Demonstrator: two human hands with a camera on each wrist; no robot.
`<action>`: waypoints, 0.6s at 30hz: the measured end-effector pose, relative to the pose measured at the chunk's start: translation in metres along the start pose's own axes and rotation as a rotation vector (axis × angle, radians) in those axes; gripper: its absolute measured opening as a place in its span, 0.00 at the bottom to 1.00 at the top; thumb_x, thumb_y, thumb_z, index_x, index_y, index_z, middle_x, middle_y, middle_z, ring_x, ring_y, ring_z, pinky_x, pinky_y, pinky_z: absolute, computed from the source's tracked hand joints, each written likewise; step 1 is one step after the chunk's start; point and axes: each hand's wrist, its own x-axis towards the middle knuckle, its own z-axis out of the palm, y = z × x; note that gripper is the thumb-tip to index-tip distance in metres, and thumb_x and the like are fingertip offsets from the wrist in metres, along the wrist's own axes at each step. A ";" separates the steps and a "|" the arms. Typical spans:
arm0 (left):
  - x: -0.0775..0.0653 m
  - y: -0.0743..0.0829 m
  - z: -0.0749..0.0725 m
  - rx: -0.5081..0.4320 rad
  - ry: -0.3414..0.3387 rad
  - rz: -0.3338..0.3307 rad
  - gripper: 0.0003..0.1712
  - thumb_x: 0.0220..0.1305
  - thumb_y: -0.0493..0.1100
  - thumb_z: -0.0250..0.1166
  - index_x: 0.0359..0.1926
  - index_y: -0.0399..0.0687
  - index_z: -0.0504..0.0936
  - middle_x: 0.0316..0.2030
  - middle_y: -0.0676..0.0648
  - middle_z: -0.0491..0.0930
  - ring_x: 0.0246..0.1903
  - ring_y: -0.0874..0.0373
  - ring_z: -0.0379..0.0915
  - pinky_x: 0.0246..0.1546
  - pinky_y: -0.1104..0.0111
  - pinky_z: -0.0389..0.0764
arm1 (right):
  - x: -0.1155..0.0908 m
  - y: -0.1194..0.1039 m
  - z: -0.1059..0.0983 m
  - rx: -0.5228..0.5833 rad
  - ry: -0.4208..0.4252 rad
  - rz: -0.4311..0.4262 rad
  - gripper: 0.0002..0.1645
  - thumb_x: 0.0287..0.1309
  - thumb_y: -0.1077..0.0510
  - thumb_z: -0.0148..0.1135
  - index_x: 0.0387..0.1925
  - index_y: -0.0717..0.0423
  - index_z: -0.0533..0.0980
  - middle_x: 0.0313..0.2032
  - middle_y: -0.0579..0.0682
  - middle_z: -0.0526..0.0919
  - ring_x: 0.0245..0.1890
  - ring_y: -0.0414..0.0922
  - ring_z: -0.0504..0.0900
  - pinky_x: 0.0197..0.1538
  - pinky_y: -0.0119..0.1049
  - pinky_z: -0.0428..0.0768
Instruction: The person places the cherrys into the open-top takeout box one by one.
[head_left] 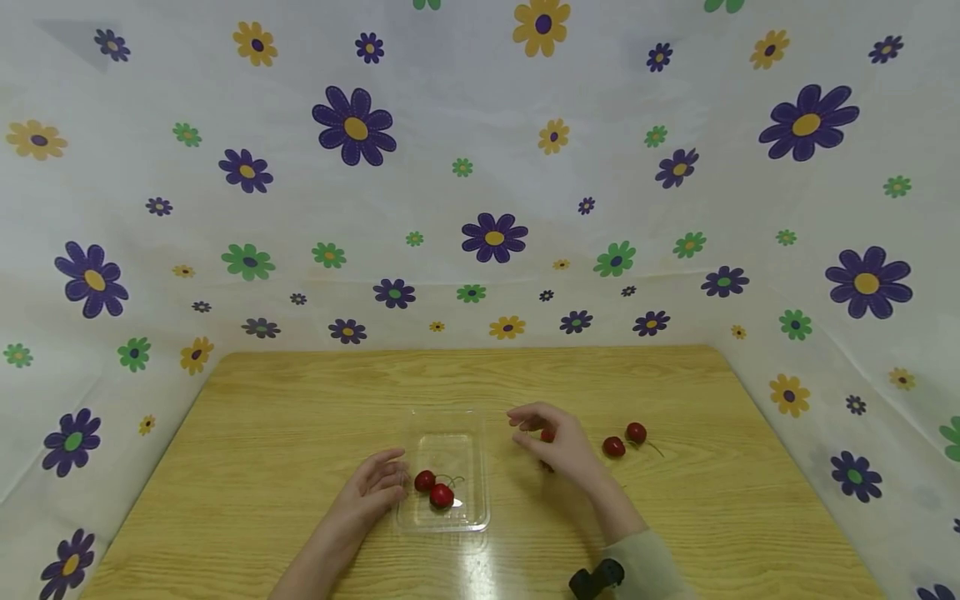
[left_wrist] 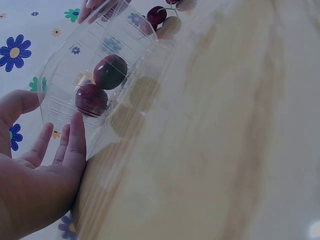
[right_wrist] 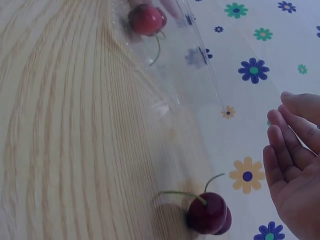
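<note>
A clear plastic box (head_left: pixel 483 467) stands on the table with two dark red cherries, a left one (head_left: pixel 424 481) and a right one (head_left: pixel 442 497), inside near its left side. My left hand (head_left: pixel 369 492) is at the box's left wall, its fingers spread and loosely bent; in the left wrist view its fingertips (left_wrist: pixel 76 125) appear to touch the wall. My right hand (head_left: pixel 558 442) hovers to the right of the box, fingers loosely bent and holding nothing. Partly hidden behind and under it are cherries (head_left: pixel 547 435); the right wrist view shows stemmed cherries (right_wrist: pixel 206 214) on the table.
Two more cherries, one (head_left: pixel 613 447) and another with a stem (head_left: pixel 636 432), lie farther right on the wooden table (head_left: pixel 300 400). A white cloth (head_left: pixel 435 200) with printed flowers stands around the back and sides. A black strap device (head_left: pixel 596 578) sits at the right wrist.
</note>
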 end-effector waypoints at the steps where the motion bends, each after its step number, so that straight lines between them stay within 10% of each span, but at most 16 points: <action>1: 0.000 0.000 0.000 0.000 0.001 -0.002 0.40 0.70 0.35 0.67 0.79 0.39 0.62 0.68 0.41 0.71 0.60 0.63 0.74 0.58 0.76 0.78 | -0.001 0.001 -0.002 0.004 0.004 -0.006 0.18 0.68 0.63 0.69 0.57 0.60 0.83 0.52 0.60 0.89 0.50 0.49 0.85 0.54 0.39 0.82; 18: 0.000 -0.001 0.001 -0.005 0.010 -0.005 0.39 0.70 0.34 0.67 0.78 0.39 0.62 0.68 0.41 0.72 0.60 0.62 0.74 0.58 0.75 0.79 | -0.017 0.017 -0.038 -0.012 0.112 0.030 0.17 0.69 0.63 0.68 0.58 0.61 0.83 0.50 0.59 0.89 0.46 0.32 0.82 0.60 0.31 0.81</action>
